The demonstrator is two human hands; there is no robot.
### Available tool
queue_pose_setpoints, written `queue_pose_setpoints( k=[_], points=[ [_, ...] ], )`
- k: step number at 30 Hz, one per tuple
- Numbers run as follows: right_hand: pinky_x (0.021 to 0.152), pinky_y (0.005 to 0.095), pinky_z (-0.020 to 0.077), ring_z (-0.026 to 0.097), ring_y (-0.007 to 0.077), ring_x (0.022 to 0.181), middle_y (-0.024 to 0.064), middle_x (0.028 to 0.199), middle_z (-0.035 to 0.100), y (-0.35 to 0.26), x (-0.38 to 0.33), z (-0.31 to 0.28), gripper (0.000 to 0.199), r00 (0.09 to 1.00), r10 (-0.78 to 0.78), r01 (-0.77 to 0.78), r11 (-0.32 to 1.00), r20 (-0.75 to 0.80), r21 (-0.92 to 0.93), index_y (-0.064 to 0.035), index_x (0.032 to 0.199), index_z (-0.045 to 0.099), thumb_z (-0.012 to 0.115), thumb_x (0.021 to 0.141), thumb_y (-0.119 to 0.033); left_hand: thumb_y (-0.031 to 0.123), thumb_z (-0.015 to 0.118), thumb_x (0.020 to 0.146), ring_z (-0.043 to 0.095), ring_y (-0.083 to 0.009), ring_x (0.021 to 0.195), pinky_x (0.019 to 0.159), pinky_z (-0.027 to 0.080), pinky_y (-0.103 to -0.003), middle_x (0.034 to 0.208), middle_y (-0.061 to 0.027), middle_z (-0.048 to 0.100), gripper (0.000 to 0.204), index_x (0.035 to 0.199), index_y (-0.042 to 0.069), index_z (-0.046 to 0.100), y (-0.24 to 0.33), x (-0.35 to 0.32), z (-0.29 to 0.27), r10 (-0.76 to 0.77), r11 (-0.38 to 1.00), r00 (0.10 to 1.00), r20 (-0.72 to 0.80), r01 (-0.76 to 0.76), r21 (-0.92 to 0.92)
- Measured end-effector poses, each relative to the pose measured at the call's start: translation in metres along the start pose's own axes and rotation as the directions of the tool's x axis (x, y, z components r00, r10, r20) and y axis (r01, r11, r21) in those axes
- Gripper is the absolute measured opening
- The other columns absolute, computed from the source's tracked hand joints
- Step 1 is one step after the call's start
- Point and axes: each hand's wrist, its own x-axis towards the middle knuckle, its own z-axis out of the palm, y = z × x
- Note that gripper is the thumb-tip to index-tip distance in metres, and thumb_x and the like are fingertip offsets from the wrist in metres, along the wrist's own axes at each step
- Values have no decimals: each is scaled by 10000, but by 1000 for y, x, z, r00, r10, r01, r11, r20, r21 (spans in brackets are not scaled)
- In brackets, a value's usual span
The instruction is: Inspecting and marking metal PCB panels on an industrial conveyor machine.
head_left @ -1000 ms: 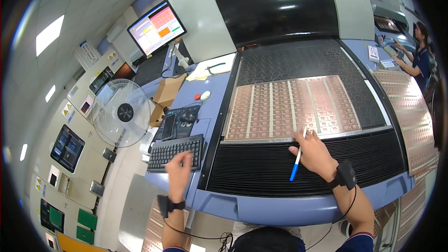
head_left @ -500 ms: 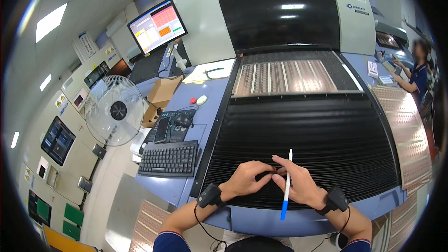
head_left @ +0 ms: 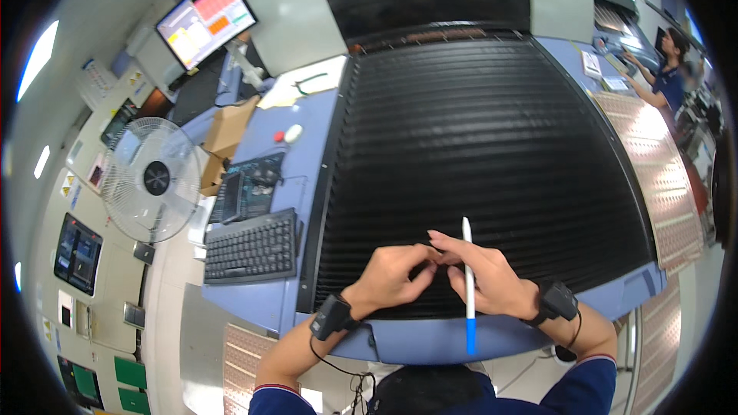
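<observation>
Both hands met over the near edge of the black ribbed conveyor bed (head_left: 492, 146), fingertips touching. Right hand (head_left: 484, 280) clasped around a white pen (head_left: 467, 277) with a blue end, long axis running straight away from the body, white tip over the bed, blue end past its near rim. Left hand (head_left: 388, 277) curled, pinching at the right hand's fingers just left of the pen; whether holding anything, cannot tell. Black keyboard (head_left: 252, 247) left of the bed, untouched.
</observation>
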Motion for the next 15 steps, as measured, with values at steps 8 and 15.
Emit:
queue_pose_setpoints(
  k=[8,15],
  points=[
    [746,408,577,694,375,917,247,1151,650,11,-7,1,699,997,-74,73,995,-17,-63,9,1415,429,590,739,90,-13,711,762,707,-281,706,617,558,-335,819,-121,716,135,884,11,659,-1,0,5,64,996,998,-24,-63,62],
    [688,390,566,683,329,784,212,1068,661,10,-6,2,704,999,-50,50,996,-7,-67,-2,1414,432,615,738,65,-31,712,756,703,-272,656,585,549,-322,800,-116,718,144,883,5,656,-2,-2,5,80,994,996,-33,-78,71]
  ],
)
